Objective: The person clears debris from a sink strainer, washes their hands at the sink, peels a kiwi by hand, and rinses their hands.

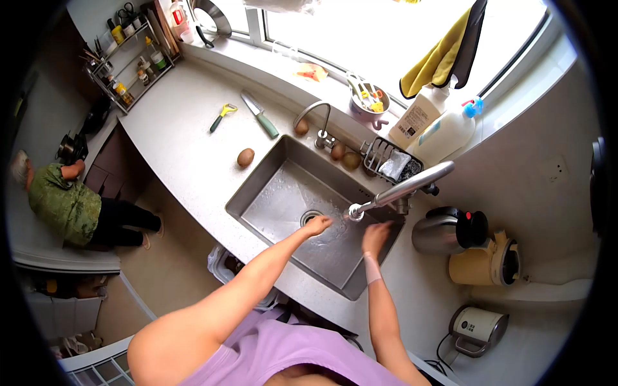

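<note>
My left hand is over the steel sink, beside the drain and left of the faucet. My right hand is at the sink's right side, just past the faucet's spout. The fingers of both hands are small and blurred, and I make out no object in either. Wet splashes shine on the sink bottom beneath them. Round brown fruits or vegetables lie around the sink: one on the left counter, several along the back rim.
A green-handled knife and a yellow-green peeler lie on the counter. Behind the sink stand a sponge rack and bottles. A kettle is at right. Another person stands at far left.
</note>
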Available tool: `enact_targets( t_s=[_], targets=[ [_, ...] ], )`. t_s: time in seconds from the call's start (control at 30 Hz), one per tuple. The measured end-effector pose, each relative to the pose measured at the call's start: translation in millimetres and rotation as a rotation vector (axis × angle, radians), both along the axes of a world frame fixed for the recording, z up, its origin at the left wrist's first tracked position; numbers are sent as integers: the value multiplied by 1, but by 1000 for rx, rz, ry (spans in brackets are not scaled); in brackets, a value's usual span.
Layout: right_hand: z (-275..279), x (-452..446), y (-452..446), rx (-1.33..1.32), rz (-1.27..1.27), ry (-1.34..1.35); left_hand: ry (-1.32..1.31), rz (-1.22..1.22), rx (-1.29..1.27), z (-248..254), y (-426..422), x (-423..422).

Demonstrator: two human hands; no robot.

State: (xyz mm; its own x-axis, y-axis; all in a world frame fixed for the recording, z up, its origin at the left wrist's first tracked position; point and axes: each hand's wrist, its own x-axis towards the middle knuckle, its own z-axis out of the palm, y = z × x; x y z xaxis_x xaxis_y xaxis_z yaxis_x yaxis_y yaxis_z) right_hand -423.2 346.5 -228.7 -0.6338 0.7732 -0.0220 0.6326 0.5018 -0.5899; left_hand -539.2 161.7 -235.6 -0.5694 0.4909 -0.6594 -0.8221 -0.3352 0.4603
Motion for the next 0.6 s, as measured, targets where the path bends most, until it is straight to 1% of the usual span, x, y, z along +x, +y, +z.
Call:
enact_targets(
  t_s=[0.03, 0.07, 0.1, 0.13, 0.17, 0.2, 0.23, 0.27, 0.3, 0.33, 0.37, 0.43, 0.47, 0.5, 0.53, 0.57, 0.6],
  targets=[
    [-23, 33, -23, 17, 447, -355, -165, 203, -168, -32, -8, 0],
    [-32, 40, -31, -72, 661, -687, -292, 351, -282, -56, -15, 0],
    [-42, 47, -40, -175, 915, -975, -353, 423, -345, -63, -15, 1],
    [-89, 53, -56, -206, 822, -801, -322, 372, -383, -61, -11, 0],
    [-81, 45, -74, -212, 828, -794, 94, -165, -461, -38, -19, 22],
    [-62, 41, -93, -736, 382, -334, 498, -710, -505, -26, -27, 46],
    [-35, 29, -106, -1171, -110, 169, 500, -712, -511, -20, -21, 58],
    [-12, 21, -117, -1173, -116, 171, 230, -408, -168, -17, -9, 74],
    [10, 16, -125, -1387, -190, 490, -48, -103, 169, -12, -2, 88],
    [23, 10, -125, -1572, -252, 840, -42, -121, 176, -3, 1, 90],
    [3, 8, -117, -1561, -251, 862, 68, -191, 117, 9, 4, 88],
    [-34, 15, -108, -1627, -224, 740, 273, -325, -10, 34, 1, 98],
    [-33, 15, -104, -1750, -406, 739, 373, -390, -74, 47, -1, 105],
    [-31, 19, -99, -1746, -420, 752, 473, -457, -138, 59, -6, 113],
    [-25, 19, -91, -2113, -300, 783, 816, -796, -291, 77, -14, 100],
    [-6, 17, -88, -2414, -147, 842, 827, -813, -284, 98, -23, 91],
    [19, 14, -87, -2699, 36, 820, 1018, -946, -279, 120, -34, 85]
  ],
)
